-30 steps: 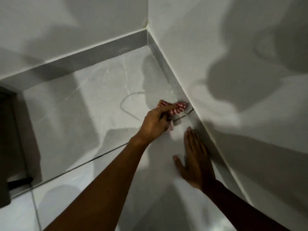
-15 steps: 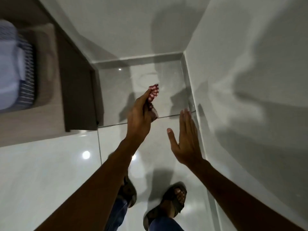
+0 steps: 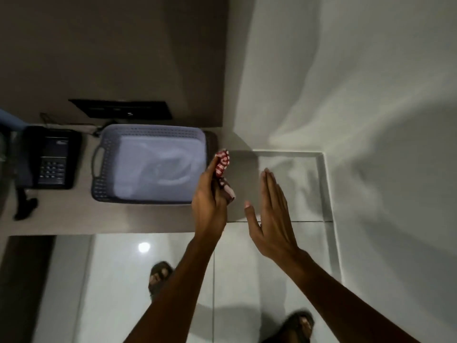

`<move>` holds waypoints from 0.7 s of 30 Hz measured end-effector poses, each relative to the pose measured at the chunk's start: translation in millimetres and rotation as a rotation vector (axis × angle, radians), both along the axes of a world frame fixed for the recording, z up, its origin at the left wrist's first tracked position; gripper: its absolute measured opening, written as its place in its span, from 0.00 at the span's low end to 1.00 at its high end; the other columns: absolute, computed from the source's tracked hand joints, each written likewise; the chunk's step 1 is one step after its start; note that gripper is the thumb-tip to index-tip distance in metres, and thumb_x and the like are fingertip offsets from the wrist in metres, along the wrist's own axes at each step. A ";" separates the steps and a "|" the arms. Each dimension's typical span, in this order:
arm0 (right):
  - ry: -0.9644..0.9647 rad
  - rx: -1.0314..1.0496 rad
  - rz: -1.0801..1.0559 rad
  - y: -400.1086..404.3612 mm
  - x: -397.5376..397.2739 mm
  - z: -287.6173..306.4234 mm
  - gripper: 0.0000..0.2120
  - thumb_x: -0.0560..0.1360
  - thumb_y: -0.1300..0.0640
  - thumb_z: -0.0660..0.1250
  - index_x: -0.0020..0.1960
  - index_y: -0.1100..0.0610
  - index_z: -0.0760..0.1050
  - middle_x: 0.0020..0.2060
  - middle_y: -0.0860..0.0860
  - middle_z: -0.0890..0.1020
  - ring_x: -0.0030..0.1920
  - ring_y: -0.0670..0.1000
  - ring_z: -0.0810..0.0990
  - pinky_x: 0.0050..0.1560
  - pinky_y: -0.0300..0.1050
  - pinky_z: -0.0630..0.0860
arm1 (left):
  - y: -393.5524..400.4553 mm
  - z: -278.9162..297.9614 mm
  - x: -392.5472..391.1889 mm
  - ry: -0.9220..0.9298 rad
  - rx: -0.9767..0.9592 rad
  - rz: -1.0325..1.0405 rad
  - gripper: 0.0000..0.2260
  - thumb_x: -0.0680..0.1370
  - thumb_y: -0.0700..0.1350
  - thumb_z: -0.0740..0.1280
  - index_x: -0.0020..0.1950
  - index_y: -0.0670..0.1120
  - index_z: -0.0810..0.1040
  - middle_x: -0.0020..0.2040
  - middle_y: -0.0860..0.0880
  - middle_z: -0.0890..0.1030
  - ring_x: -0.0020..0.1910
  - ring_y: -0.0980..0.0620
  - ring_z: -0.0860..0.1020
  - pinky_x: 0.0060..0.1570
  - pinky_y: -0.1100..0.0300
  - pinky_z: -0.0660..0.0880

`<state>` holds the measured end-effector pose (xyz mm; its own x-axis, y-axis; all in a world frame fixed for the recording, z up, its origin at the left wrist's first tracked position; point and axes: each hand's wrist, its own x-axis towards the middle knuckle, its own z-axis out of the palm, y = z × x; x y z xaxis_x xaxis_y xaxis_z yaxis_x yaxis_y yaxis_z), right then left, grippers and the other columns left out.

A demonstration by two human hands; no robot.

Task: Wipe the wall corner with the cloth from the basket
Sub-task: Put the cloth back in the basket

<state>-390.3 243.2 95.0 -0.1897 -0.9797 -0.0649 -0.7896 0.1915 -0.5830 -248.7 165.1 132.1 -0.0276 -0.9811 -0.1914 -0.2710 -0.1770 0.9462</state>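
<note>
We hold the bunched red-and-white cloth (image 3: 222, 162) pinched in our left hand (image 3: 209, 201) just off the right rim of the basket (image 3: 148, 132) at the counter's (image 3: 74, 219) right edge, right hand (image 3: 269, 216) open and empty, apparently returning it; next, lower and release.

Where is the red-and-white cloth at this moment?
In the head view the cloth sits centre-frame, pinched in the left hand, just right of the basket on the counter.
</note>
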 end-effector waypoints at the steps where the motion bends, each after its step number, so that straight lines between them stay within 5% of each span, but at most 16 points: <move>1: -0.008 0.002 0.001 -16.7 21.0 -0.6 0.39 0.90 0.38 0.52 0.92 0.58 0.46 0.93 0.54 0.49 0.93 0.52 0.48 0.92 0.45 0.46 | -14.5 2.5 23.1 -0.027 -0.010 0.003 0.25 0.85 0.32 0.63 0.81 0.47 0.70 0.70 0.57 0.78 0.66 0.66 0.79 0.71 0.60 0.78; 4: -0.070 0.013 -0.027 -61.1 83.4 -5.4 0.38 0.90 0.42 0.56 0.92 0.60 0.49 0.92 0.55 0.52 0.93 0.54 0.51 0.93 0.56 0.54 | -55.6 7.5 90.5 -0.185 -0.113 -0.059 0.28 0.82 0.33 0.62 0.82 0.47 0.70 0.74 0.45 0.80 0.71 0.44 0.81 0.69 0.46 0.79; 9: -0.107 0.042 -0.027 -120.6 155.3 -23.9 0.43 0.88 0.29 0.48 0.92 0.55 0.47 0.93 0.53 0.52 0.92 0.54 0.51 0.92 0.58 0.55 | -110.3 -18.0 174.4 -0.210 -0.001 -0.061 0.29 0.84 0.39 0.65 0.85 0.48 0.65 0.79 0.40 0.74 0.75 0.38 0.76 0.71 0.34 0.78; 11: -0.039 0.062 0.000 -140.3 170.9 -38.1 0.45 0.86 0.25 0.44 0.93 0.53 0.47 0.93 0.53 0.49 0.93 0.52 0.48 0.92 0.51 0.47 | -128.8 -37.9 198.9 -0.280 0.004 -0.051 0.30 0.85 0.38 0.65 0.86 0.49 0.63 0.83 0.41 0.70 0.78 0.40 0.73 0.75 0.36 0.75; 13: 0.067 0.102 0.031 -157.4 178.9 -58.4 0.44 0.87 0.27 0.46 0.93 0.52 0.46 0.93 0.53 0.46 0.93 0.54 0.43 0.91 0.49 0.39 | -145.5 -62.0 217.9 -0.413 -0.052 -0.082 0.30 0.86 0.39 0.65 0.87 0.51 0.61 0.87 0.44 0.64 0.78 0.46 0.70 0.70 0.52 0.71; 16: 0.197 0.220 0.113 -177.3 180.2 -93.7 0.41 0.89 0.32 0.50 0.92 0.52 0.42 0.93 0.55 0.43 0.93 0.57 0.40 0.93 0.58 0.41 | -164.7 -104.0 232.6 -0.599 -0.048 -0.222 0.34 0.85 0.38 0.66 0.88 0.53 0.56 0.89 0.47 0.57 0.79 0.40 0.69 0.70 0.47 0.74; 19: 0.254 0.290 0.139 -196.5 179.2 -122.7 0.41 0.90 0.33 0.48 0.92 0.54 0.38 0.92 0.56 0.39 0.92 0.58 0.38 0.93 0.60 0.42 | -178.0 -145.4 238.8 -0.710 0.041 -0.442 0.33 0.87 0.46 0.62 0.89 0.52 0.50 0.90 0.45 0.49 0.88 0.37 0.51 0.86 0.35 0.54; 21: 0.254 0.309 0.134 -209.9 179.2 -139.6 0.43 0.88 0.30 0.43 0.92 0.56 0.40 0.92 0.57 0.40 0.93 0.58 0.40 0.93 0.60 0.45 | -182.6 -169.5 240.4 -0.843 0.062 -0.587 0.32 0.87 0.58 0.50 0.89 0.51 0.43 0.89 0.42 0.41 0.88 0.38 0.40 0.86 0.35 0.42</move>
<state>-211.1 33.3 -44.6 -0.1093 -0.9386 -0.3272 -0.9306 0.2123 -0.2981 -8.2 -17.5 -37.5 -0.3329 -0.8439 -0.4208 -0.9025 0.1557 0.4017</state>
